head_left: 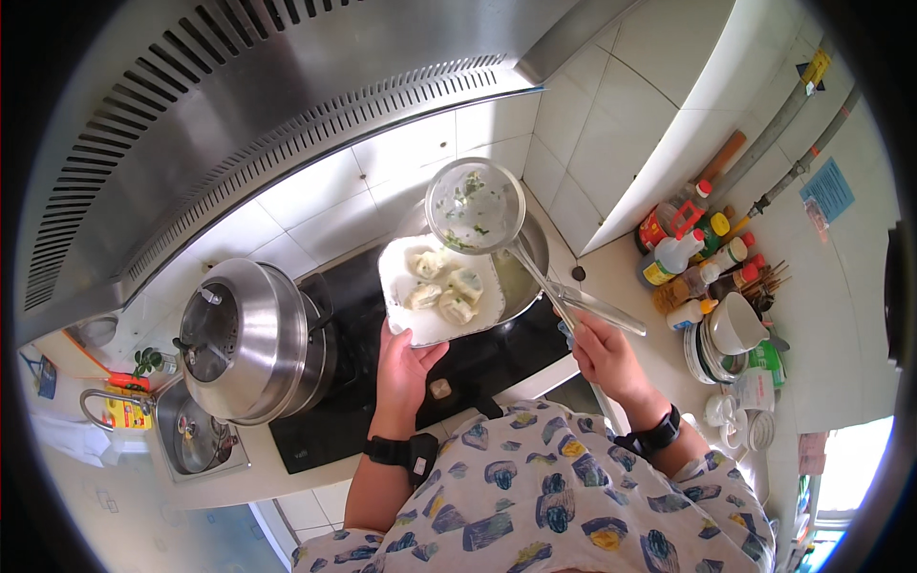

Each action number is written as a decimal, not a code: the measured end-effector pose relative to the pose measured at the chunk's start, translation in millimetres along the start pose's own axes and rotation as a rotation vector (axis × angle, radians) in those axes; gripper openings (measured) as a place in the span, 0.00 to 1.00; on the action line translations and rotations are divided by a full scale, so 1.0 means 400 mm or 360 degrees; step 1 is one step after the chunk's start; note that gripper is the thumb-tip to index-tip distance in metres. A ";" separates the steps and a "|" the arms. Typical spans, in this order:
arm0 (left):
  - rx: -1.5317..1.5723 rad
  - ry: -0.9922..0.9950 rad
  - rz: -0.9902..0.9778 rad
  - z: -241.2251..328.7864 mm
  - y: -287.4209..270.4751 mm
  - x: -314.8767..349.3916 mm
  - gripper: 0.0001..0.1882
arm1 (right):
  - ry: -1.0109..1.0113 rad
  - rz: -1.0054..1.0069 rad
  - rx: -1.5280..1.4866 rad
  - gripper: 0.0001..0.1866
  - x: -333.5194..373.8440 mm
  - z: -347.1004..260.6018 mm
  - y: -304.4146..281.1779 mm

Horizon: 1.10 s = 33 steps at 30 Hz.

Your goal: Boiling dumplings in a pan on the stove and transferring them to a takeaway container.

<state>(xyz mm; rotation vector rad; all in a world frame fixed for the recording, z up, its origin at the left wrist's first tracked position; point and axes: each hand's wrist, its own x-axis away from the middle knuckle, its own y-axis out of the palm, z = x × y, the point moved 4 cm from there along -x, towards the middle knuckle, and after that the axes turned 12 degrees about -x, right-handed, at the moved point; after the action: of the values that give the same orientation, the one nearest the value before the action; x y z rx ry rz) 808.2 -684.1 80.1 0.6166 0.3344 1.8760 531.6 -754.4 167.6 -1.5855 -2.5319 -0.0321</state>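
Observation:
My left hand (403, 368) grips the near edge of a white squarish dish (394, 286), thumb on its rim. Several pale dumplings (458, 304) with green showing through lie in that dish. A round strainer ladle (476, 181) is held by its long handle in my right hand (611, 361), its head just above the far right edge of the dish. Green scraps cling inside the strainer. Behind and partly under the dish stands a metal pan (537, 272) on the stove, and its handle (611, 313) reaches out close to my right fingers.
A large lidded steamer pot (277, 334) stands on the left of the black stove (315, 439). Farther left is a sink (181, 425). Sauce bottles (673, 258), stacked bowls (735, 325) and cups crowd the right counter. A slotted range hood (239, 124) hangs overhead.

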 end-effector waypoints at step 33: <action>0.0136 0.0108 0.0511 -0.014 -0.191 0.277 0.24 | 0.0466 -0.0084 0.0079 0.16 -0.222 0.220 0.109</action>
<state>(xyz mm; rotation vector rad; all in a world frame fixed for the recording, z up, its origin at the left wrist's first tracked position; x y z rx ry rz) 833.1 -552.6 65.6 0.6974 0.3783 2.2028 598.1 -805.9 65.5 -1.3819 -2.3282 -0.1912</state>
